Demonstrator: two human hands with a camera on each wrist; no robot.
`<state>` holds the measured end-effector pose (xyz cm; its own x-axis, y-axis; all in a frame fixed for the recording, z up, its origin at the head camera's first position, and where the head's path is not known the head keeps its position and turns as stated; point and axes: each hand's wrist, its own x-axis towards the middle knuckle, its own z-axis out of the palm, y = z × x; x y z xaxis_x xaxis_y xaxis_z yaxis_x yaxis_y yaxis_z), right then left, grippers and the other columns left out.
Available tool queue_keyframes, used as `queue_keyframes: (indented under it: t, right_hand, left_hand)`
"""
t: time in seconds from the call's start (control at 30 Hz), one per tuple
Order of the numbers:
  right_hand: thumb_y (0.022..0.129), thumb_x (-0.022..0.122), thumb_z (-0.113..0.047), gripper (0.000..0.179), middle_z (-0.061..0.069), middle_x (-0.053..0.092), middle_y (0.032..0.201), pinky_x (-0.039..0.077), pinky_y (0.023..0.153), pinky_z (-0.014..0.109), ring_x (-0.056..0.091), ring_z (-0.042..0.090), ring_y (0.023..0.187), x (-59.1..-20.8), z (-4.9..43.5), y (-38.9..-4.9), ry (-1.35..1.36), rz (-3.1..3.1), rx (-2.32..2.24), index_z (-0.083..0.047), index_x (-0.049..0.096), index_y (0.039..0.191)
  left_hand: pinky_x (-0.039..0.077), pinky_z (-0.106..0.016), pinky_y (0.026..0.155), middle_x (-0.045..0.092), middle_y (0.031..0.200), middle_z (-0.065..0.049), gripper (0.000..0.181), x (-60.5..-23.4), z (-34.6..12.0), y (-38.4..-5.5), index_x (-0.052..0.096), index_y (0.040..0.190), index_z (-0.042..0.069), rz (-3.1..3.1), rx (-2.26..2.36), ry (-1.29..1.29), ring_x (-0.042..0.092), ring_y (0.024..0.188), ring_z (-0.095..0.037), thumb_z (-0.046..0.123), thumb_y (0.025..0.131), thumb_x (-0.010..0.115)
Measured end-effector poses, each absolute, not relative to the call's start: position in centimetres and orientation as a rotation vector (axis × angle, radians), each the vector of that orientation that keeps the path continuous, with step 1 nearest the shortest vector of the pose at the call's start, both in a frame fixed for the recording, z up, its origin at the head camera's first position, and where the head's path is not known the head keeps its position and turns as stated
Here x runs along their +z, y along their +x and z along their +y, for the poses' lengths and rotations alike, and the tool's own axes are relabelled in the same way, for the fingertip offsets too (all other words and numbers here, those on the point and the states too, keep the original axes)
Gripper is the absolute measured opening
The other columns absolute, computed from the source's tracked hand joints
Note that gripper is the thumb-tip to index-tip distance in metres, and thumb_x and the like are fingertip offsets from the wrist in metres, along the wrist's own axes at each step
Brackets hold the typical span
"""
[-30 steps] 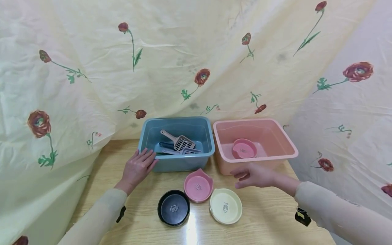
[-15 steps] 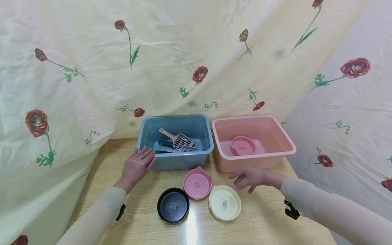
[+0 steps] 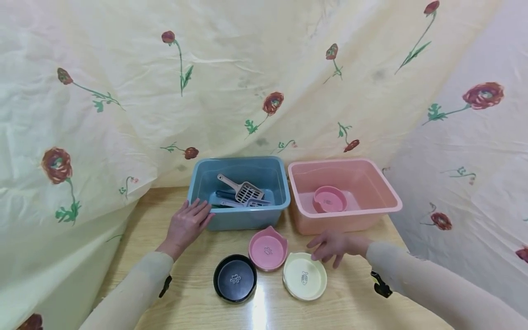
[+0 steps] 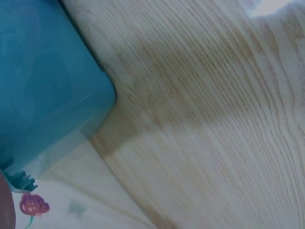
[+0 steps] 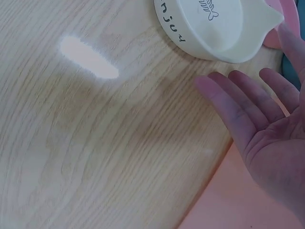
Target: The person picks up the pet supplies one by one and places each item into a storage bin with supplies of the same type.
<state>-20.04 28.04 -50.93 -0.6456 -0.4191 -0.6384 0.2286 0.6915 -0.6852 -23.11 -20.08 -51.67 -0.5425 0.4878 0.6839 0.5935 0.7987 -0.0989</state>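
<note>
My left hand (image 3: 187, 228) rests with its fingers over the front left rim of a blue plastic bin (image 3: 243, 219). Inside that bin lie a beige litter scoop (image 3: 247, 191), a lilac scoop (image 3: 257, 202) and a dark blue handle (image 3: 224, 195). Over at the right, my right hand (image 3: 336, 244) hovers beside the cream pet bowl (image 3: 305, 277), its fingers spread and holding nothing. Seen from the right wrist, the fingertips are close to the wall of the cream bowl (image 5: 205, 47), which has a fishbone print. A pink cat-eared bowl (image 3: 268, 250) and a black paw-print bowl (image 3: 235, 279) sit alongside.
A pink bin (image 3: 342, 224) stands right of the blue one, with a pink bowl (image 3: 330, 199) in it. Behind both bins hangs a flowered cloth (image 3: 222, 91). All the vessels stand on a wood-grain table (image 3: 185, 293).
My right hand has moved left and slightly down to the cream bowl's far right rim, its fingers spreading. The left hand stays on the blue bin's rim; the bowls have not moved.
</note>
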Motion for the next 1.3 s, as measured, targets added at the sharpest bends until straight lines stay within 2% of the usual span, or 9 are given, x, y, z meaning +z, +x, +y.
queue_keyframes:
  t: [0.1,0.2,0.37,0.53,0.7,0.77,0.93,1.17,1.3]
  right_hand:
    - [0.096,0.082,-0.019,0.056,0.017,0.074,0.130,0.067,0.075,0.054,0.074,0.041,0.110,-51.5,27.8,-19.8,-0.134,2.044,-0.981,0.000,0.063,0.145]
    - [0.096,0.082,-0.020,0.055,0.016,0.074,0.128,0.067,0.074,0.053,0.074,0.040,0.109,-51.9,27.5,-19.7,-0.140,2.053,-0.965,-0.001,0.063,0.144]
    - [0.096,0.081,-0.016,0.052,0.013,0.077,0.120,0.067,0.069,0.051,0.075,0.037,0.103,-52.3,27.0,-19.4,-0.159,2.081,-0.962,0.000,0.064,0.143]
    - [0.098,0.078,-0.011,0.046,0.014,0.079,0.110,0.067,0.066,0.052,0.077,0.036,0.099,-52.5,26.8,-19.2,-0.186,2.078,-0.982,-0.001,0.067,0.141]
    - [0.096,0.080,-0.011,0.043,0.010,0.079,0.113,0.067,0.063,0.050,0.077,0.033,0.097,-52.4,26.5,-19.4,-0.161,2.104,-0.952,-0.004,0.070,0.138]
    - [0.095,0.081,-0.011,0.045,0.009,0.078,0.113,0.067,0.062,0.049,0.077,0.032,0.096,-52.3,26.3,-19.4,-0.148,2.115,-0.938,-0.004,0.069,0.138]
    - [0.095,0.082,-0.012,0.047,0.007,0.079,0.109,0.067,0.061,0.048,0.076,0.031,0.091,-52.3,26.2,-19.2,-0.145,2.129,-0.905,-0.004,0.069,0.139]
    - [0.095,0.082,-0.011,0.046,0.004,0.078,0.103,0.066,0.060,0.046,0.074,0.029,0.084,-52.4,26.0,-19.1,-0.165,2.146,-0.886,-0.006,0.070,0.138]
    - [0.095,0.082,-0.011,0.044,0.004,0.079,0.099,0.066,0.058,0.046,0.073,0.027,0.078,-52.3,26.0,-19.0,-0.183,2.142,-0.891,-0.007,0.071,0.137]
  left_hand:
    - [0.060,-0.065,0.088,0.078,0.114,-0.021,0.038,-51.7,-20.0,-23.1,0.080,0.118,0.001,-2.250,-0.180,-0.799,0.077,0.104,-0.043,0.028,0.092,0.085]
    - [0.060,-0.065,0.089,0.079,0.114,-0.021,0.044,-51.7,-20.0,-23.1,0.080,0.118,0.001,-2.255,-0.171,-0.793,0.077,0.104,-0.043,0.024,0.083,0.092]
    - [0.059,-0.066,0.090,0.078,0.115,-0.021,0.041,-51.6,-20.1,-23.1,0.080,0.120,0.001,-2.266,-0.168,-0.786,0.077,0.105,-0.043,0.029,0.090,0.086]
    - [0.059,-0.067,0.090,0.078,0.115,-0.022,0.044,-51.7,-20.1,-23.1,0.079,0.120,0.001,-2.259,-0.181,-0.797,0.077,0.104,-0.044,0.040,0.109,0.063]
    - [0.059,-0.066,0.089,0.079,0.114,-0.022,0.040,-51.6,-20.1,-23.2,0.080,0.119,0.000,-2.247,-0.179,-0.794,0.077,0.103,-0.044,0.031,0.093,0.084]
    - [0.060,-0.066,0.089,0.079,0.114,-0.021,0.039,-51.6,-20.2,-23.2,0.080,0.118,0.000,-2.241,-0.172,-0.795,0.077,0.103,-0.044,0.033,0.096,0.081]
    - [0.060,-0.065,0.088,0.079,0.114,-0.020,0.071,-51.8,-20.1,-23.3,0.080,0.118,0.002,-2.231,-0.160,-0.797,0.078,0.103,-0.042,0.051,0.116,0.029]
    - [0.060,-0.066,0.087,0.079,0.113,-0.021,0.076,-52.0,-20.0,-23.3,0.080,0.116,0.001,-2.226,-0.160,-0.793,0.078,0.103,-0.043,0.051,0.116,0.023]
    - [0.060,-0.065,0.087,0.079,0.113,-0.020,0.067,-52.0,-20.1,-23.4,0.080,0.116,0.002,-2.230,-0.153,-0.795,0.078,0.103,-0.042,0.049,0.116,0.033]
